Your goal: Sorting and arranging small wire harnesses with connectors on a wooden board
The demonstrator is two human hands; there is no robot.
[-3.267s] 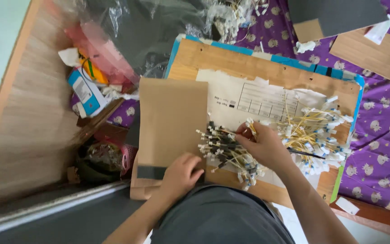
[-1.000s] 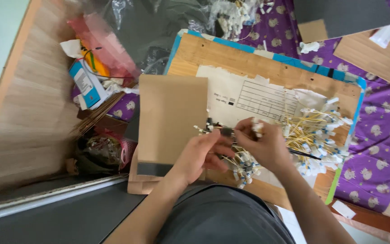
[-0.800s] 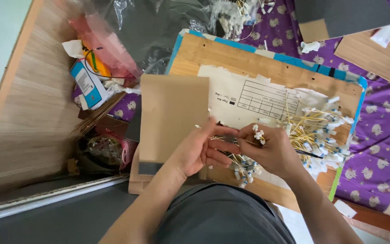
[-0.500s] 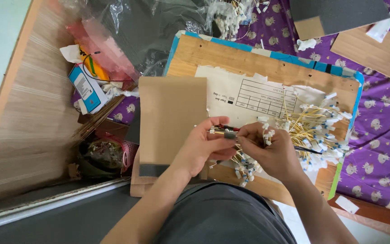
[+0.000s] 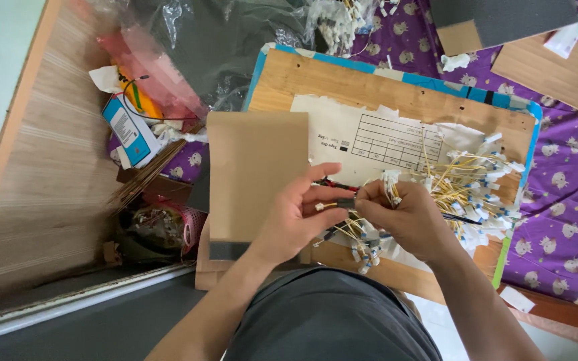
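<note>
My left hand (image 5: 296,220) and my right hand (image 5: 406,217) meet over a wooden board (image 5: 342,83), fingertips together on a small yellow wire with a dark sleeve (image 5: 339,204). My right hand also grips a bundle of yellow wires with white connectors (image 5: 391,186). More of these wires lie in a loose pile (image 5: 469,190) to the right of my hands and below them. A brown cardboard sheet (image 5: 255,167) lies just left of my left hand. A torn white paper with a printed table (image 5: 376,137) sits behind my hands.
A purple patterned cloth (image 5: 563,194) covers the floor on the right. Clear plastic bags (image 5: 202,40), a blue and white box (image 5: 128,130), thin sticks (image 5: 148,180) and a roll of tape (image 5: 188,227) clutter the left. Cardboard pieces (image 5: 543,60) lie at top right.
My left hand left the cardboard sheet and came up to meet my right hand. My right hand lifted wires from the pile, and both now hold one small wire between them.
</note>
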